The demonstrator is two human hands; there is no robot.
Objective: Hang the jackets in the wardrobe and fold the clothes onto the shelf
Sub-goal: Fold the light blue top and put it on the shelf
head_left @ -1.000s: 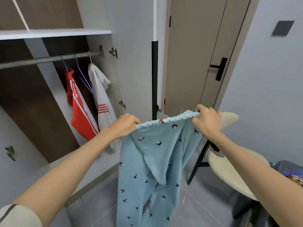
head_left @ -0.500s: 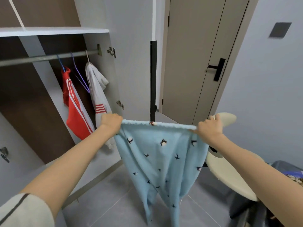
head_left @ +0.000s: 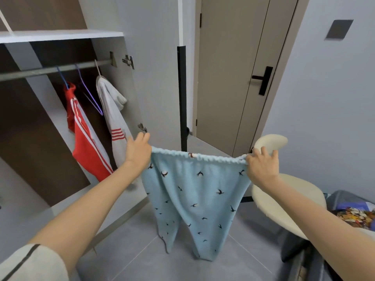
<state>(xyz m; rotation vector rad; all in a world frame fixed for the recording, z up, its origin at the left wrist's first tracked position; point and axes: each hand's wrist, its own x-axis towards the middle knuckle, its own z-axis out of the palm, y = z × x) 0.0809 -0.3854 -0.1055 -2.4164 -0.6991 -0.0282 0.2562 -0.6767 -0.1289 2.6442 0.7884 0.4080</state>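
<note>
Blue trousers [head_left: 194,191] — waistband between left hand [head_left: 138,153] and right hand [head_left: 261,167]

Both arms reach forward, nearly straight, with bare forearms. The left hand [head_left: 138,152] shows its back to the camera, its fingers curled over one end of the waistband of the trousers [head_left: 194,187]. The right hand [head_left: 261,166] sits level with it and well apart, knuckles up, fingers bent round the other end. The waistband runs taut between the two hands. A pale sleeve [head_left: 30,264] covers the left upper arm.
</note>
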